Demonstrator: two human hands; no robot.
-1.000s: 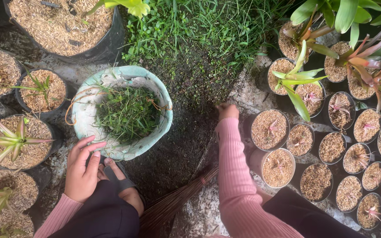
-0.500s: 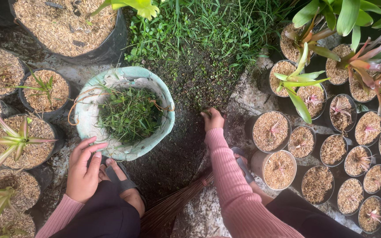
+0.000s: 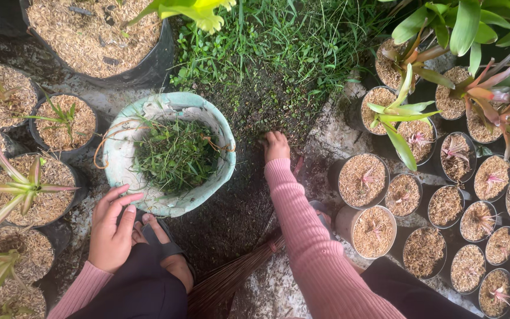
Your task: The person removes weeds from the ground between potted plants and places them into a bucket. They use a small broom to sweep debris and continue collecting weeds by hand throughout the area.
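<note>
My left hand (image 3: 111,231) rests against the near rim of a pale green bucket (image 3: 122,150), fingers spread and holding nothing. Pulled grass and weeds (image 3: 175,155) fill the bucket. My right hand (image 3: 276,145), in a pink sleeve, reaches forward and presses down on the dark bare soil (image 3: 267,106) just right of the bucket, at the edge of a patch of green grass (image 3: 278,41). Its fingers curl into the ground; whether they grip anything is hidden.
Many small black pots of dry husk with young plants (image 3: 379,227) crowd the right side. Larger husk-filled pots (image 3: 28,192) stand on the left, a big black one (image 3: 90,35) at the back. A stick broom (image 3: 231,277) lies by my knee.
My right hand has moved left across the soil, closer to the bucket. My left hand has stayed at the bucket's rim.
</note>
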